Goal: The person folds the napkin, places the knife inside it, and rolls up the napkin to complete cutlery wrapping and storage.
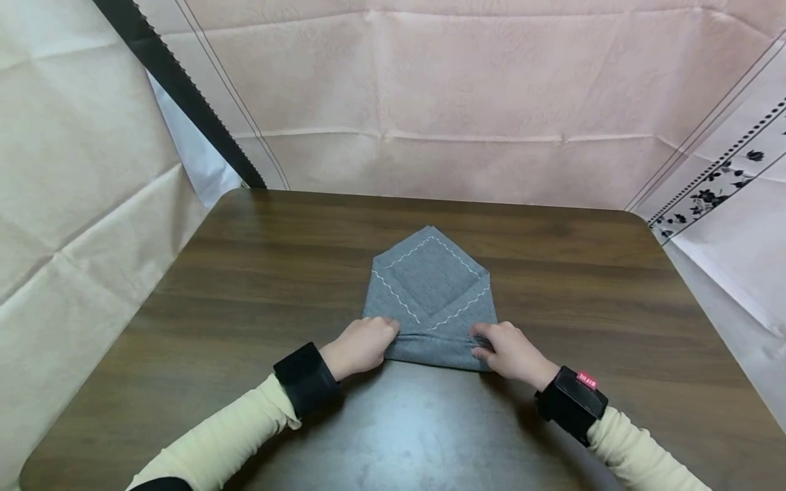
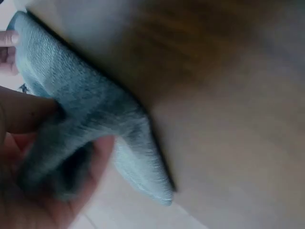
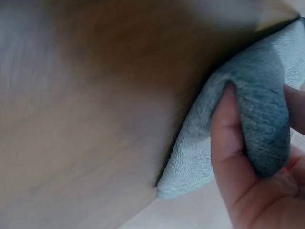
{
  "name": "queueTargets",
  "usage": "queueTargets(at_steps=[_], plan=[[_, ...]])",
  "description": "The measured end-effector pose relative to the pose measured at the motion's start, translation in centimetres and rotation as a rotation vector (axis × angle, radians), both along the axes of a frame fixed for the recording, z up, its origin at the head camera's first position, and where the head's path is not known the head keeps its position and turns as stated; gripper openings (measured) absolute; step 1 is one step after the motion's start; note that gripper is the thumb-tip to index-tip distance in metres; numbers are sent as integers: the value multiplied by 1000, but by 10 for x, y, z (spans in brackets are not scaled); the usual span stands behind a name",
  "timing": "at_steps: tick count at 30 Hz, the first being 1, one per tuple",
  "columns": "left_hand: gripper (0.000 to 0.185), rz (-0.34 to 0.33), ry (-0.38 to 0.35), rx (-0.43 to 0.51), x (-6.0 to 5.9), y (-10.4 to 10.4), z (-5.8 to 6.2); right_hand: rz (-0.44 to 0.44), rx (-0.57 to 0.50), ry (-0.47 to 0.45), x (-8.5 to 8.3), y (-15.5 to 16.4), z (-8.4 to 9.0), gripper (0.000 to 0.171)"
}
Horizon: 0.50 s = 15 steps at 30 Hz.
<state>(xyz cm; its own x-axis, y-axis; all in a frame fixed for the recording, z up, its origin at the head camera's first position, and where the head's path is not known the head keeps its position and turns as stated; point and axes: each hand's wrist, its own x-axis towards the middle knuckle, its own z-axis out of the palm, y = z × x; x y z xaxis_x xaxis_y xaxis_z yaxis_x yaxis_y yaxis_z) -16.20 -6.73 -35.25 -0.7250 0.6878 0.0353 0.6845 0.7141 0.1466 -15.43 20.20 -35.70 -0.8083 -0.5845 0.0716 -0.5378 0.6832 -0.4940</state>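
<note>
A grey-blue cloth (image 1: 432, 276) with white wavy stitching lies folded on the brown table, its far end coming to a blunt point. Along its near side runs a folded band, and both hands are at the ends of that band. My left hand (image 1: 364, 344) pinches the cloth at the left end; in the left wrist view the fabric (image 2: 81, 95) bunches between thumb and fingers. At the right end my right hand (image 1: 510, 349) pinches it too, and in the right wrist view a fold of cloth (image 3: 264, 109) sits between thumb and fingers.
The wooden table (image 1: 245, 286) has rounded far corners. Pale creased sheeting (image 1: 460, 102) hangs behind it and at both sides, with a black strip (image 1: 184, 88) at the left and a floral border (image 1: 712, 184) at the right. Black bands are on both wrists.
</note>
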Motion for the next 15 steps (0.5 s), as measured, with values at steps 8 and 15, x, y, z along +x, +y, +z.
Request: queueTargets(at_steps=[8,15], plan=[[14,128,155,-99,2,8,0,-95,160,259,7,-16,-6,17],[14,153,277,-164,5,12,-6,-79,254,572,11,-18,-19,25]])
